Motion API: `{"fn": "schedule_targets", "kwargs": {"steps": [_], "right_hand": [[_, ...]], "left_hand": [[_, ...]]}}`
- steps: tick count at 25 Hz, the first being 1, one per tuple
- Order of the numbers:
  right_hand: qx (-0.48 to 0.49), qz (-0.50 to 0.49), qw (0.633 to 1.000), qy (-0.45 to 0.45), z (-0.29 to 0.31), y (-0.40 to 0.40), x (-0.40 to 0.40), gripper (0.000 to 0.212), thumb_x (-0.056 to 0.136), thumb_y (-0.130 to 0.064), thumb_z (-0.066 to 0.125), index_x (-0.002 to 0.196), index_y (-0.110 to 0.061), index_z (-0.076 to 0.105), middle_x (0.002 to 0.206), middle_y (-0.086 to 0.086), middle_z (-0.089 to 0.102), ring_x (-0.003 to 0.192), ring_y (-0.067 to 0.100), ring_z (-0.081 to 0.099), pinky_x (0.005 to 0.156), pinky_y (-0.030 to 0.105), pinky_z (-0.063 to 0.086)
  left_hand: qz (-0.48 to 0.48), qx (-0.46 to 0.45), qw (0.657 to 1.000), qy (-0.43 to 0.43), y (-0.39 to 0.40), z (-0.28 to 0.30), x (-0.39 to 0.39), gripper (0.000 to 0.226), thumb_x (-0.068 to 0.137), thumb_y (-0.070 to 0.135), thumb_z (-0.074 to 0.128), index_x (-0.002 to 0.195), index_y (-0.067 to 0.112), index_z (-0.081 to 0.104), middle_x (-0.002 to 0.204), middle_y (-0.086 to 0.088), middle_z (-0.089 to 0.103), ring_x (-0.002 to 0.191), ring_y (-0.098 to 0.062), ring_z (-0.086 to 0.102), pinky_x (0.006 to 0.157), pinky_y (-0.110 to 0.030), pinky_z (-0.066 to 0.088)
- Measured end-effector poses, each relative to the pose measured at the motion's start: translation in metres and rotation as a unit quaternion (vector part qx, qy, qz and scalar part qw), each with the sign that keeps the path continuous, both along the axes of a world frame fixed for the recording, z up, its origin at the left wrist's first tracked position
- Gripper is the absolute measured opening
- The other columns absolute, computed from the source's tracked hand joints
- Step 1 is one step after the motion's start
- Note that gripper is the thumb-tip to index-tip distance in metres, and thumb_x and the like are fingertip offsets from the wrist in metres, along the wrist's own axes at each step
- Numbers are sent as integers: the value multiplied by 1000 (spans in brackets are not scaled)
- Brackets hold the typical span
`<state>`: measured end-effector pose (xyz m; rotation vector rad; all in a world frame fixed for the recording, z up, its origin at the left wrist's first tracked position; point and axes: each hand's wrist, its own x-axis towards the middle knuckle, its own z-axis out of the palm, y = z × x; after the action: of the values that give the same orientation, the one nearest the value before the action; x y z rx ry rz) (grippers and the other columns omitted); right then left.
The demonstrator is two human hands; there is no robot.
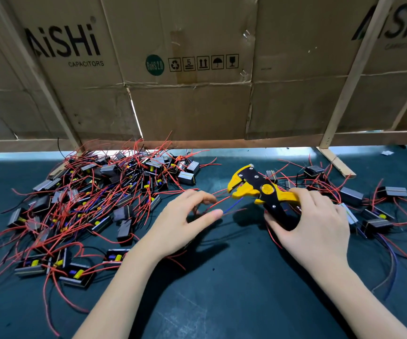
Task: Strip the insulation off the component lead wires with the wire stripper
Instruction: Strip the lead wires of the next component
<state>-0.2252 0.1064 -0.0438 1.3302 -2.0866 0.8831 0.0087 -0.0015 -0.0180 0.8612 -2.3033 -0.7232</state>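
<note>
Cardboard wall [197,106] printed "AiSHi CAPACITORS", "RoHS 2.0"; right hand [315,223] grips wire stripper [258,189].

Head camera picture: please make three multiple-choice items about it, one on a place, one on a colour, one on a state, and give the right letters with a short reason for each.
1. Where does the bigger pile of components lie?
A. on the person's left
B. on the person's right
C. on top of the cardboard

2. What colours has the wire stripper?
A. red and white
B. yellow and black
C. green and grey

3. What is the right hand doing?
A. lying flat on the mat
B. pinching a red wire
C. gripping the stripper's handles

Answers:
1 A: the big pile of components is on the left of the dark mat; fewer lie on the right.
2 B: the wire stripper has a yellow head and black plates.
3 C: the right hand has its fingers curled round the handles, while the left hand is at the wires by the stripper's head.
</note>
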Motion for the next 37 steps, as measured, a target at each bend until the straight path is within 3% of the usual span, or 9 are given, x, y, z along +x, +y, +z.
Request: {"fn": "schedule_targets", "kwargs": {"steps": [4, 7, 15, 19, 22, 24, 29, 34, 37], "right_hand": [[-13, -28, 997, -68, 4, 1, -14, 55, 70, -53, 79, 106, -15, 64, 96, 7, 66, 95, 34, 61, 81, 42, 38], [-31, -20, 993, -116, 12, 3, -19, 56, 68, -48, 82, 109, -15, 63, 99, 7, 67, 100, 33, 62, 83, 43, 39], [-79, 12, 976, -204, 29, 15, -22, 47, 65, -56, 79, 100, -28, 63, 83, -11, 66, 79, 24, 66, 78, 40, 53], [-148, 50, 966, -206, 29, 12, -18, 49, 69, -47, 81, 108, -24, 62, 99, -4, 68, 92, 22, 66, 85, 41, 53], [-208, 97, 950, -212, 29, 12, -19, 46, 73, -42, 80, 110, -23, 60, 98, -8, 63, 87, 15, 63, 84, 31, 51], [-222, 111, 942, -225, 28, 13, -20, 47, 75, -42, 79, 112, -22, 59, 98, -8, 62, 85, 11, 60, 82, 16, 46], [-215, 130, 939, -237, 28, 12, -17, 48, 73, -39, 80, 113, -20, 60, 100, -9, 63, 87, 7, 59, 87, 17, 46], [-195, 134, 946, -222, 25, 11, -12, 48, 72, -37, 81, 110, -17, 61, 101, -7, 64, 87, 9, 60, 89, 37, 51], [-177, 131, 955, -201, 21, 10, -9, 53, 72, -44, 77, 112, -14, 62, 104, 1, 65, 92, 21, 64, 90, 50, 50]], "left_hand": [[24, -12, 992, -125, -10, 11, 25, 84, 53, 77, 71, 122, 46, 37, 96, 16, 51, 67, 2, 50, 65, -24, 41], [15, 3, 984, -180, -5, 9, 18, 64, 65, 70, 71, 115, 44, 41, 78, 14, 58, 57, 0, 49, 64, -31, 46], [99, -66, 986, -117, 21, -11, -32, 28, 87, 48, 63, 109, 33, 52, 81, 12, 55, 83, -12, 54, 75, -32, 47], [70, -77, 989, -103, 20, -20, -34, 35, 91, 32, 62, 125, 22, 58, 109, 6, 61, 106, -15, 52, 97, -35, 40], [-57, -153, 976, -144, 31, -25, -46, 58, 97, 24, 49, 152, 18, 31, 147, 4, 47, 139, -13, 32, 112, -32, 21], [-75, -186, 970, -140, 32, -20, -49, 58, 97, 22, 46, 153, 17, 29, 149, 4, 46, 141, -13, 31, 115, -33, 16], [201, -277, 939, -39, -3, 4, 0, 22, 85, 23, 63, 106, 21, 69, 103, 4, 70, 103, -26, 58, 87, -36, 30], [402, -128, 849, -319, -34, -4, 42, 31, 92, 35, 56, 116, 16, 61, 119, -6, 63, 117, -30, 49, 94, -40, 35], [393, -121, 847, -338, -40, -12, 44, 36, 93, 40, 55, 122, 18, 60, 125, -5, 61, 120, -29, 47, 97, -40, 38]]}}
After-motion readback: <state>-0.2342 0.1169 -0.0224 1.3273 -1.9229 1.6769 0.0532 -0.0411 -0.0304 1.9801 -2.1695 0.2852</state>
